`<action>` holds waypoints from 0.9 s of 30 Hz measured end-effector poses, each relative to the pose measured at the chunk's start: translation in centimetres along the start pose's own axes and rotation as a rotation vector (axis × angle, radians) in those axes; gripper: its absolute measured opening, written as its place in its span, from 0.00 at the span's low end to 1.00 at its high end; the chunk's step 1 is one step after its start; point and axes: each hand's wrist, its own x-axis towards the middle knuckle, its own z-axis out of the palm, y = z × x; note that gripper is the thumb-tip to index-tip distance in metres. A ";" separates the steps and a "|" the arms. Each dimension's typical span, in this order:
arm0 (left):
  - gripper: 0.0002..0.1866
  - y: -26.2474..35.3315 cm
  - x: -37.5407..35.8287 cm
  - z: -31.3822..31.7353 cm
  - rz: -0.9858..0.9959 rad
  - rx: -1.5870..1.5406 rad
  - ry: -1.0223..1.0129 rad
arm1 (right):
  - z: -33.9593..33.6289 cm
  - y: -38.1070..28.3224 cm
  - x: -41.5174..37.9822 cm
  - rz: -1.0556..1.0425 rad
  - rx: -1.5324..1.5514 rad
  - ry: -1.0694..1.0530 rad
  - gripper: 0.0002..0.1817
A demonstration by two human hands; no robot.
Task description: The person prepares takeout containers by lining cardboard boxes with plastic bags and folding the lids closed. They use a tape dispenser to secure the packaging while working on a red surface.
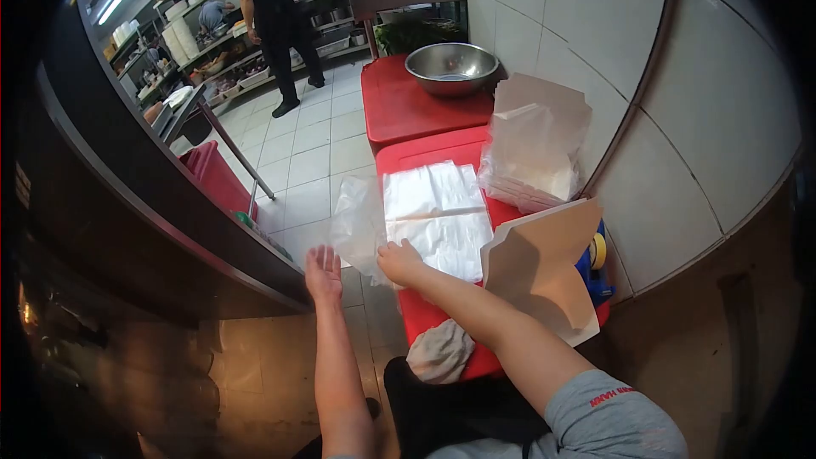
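My right hand [399, 262] is closed on the edge of a clear plastic bag [357, 219], which hangs off the left side of the red surface. Left of it, my left hand [324, 272] is raised with its palm up and fingers spread, holding nothing. Beside my right hand, a stack of white plastic sheets [438, 225] lies flat on the red lid [416, 149]. An open brown cardboard box [544, 259] stands right of the sheets, partly behind my right forearm. Farther back, more folded cardboard boxes [537, 136] sit partly in clear plastic.
A steel bowl [452, 68] rests on the farther red lid [399, 106]. A crumpled cloth [440, 352] lies near my body. A blue tape dispenser [597, 268] is by the tiled wall. A person [276, 13] in dark clothes stands near the shelves.
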 end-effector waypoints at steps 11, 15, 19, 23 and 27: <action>0.45 -2.1 -2.2 4.5 0.115 0.835 -0.384 | -0.3 -1.1 -0.9 -0.061 0.271 0.214 0.13; 0.19 -3.2 1.7 3.1 0.352 0.792 -0.109 | -0.8 -1.1 -1.4 -0.179 0.358 0.260 0.13; 0.18 -1.0 0.6 0.8 0.220 0.418 0.225 | 1.0 0.3 -0.8 -0.009 0.382 0.290 0.11; 0.19 -0.3 -2.2 0.7 0.251 0.481 0.243 | 1.1 0.6 -0.6 -0.094 0.054 0.166 0.11; 0.20 0.2 -1.1 -0.2 0.282 0.424 0.223 | 1.0 1.5 -0.2 -0.073 -0.027 0.104 0.11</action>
